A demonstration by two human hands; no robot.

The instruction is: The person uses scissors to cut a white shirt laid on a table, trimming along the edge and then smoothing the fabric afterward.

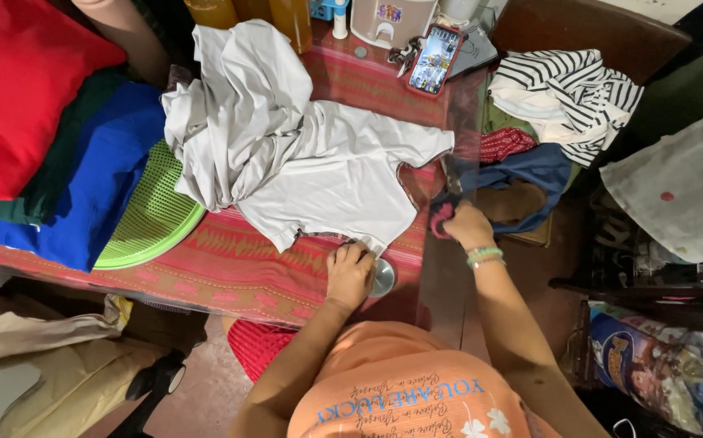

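Note:
A pale grey shirt lies spread on a red patterned cloth that covers the table. My left hand rests on the shirt's near hem, its fingers curled onto the fabric, beside a small round metal object. My right hand, with green bangles on the wrist, is closed around a small pink and dark object at the table's right edge. A second grey garment lies bunched over the shirt's far left part.
A green mesh cover, blue cloth and a red pillow lie at the left. A phone, bottles and a small appliance stand at the back. Striped, red and blue clothes are heaped at the right.

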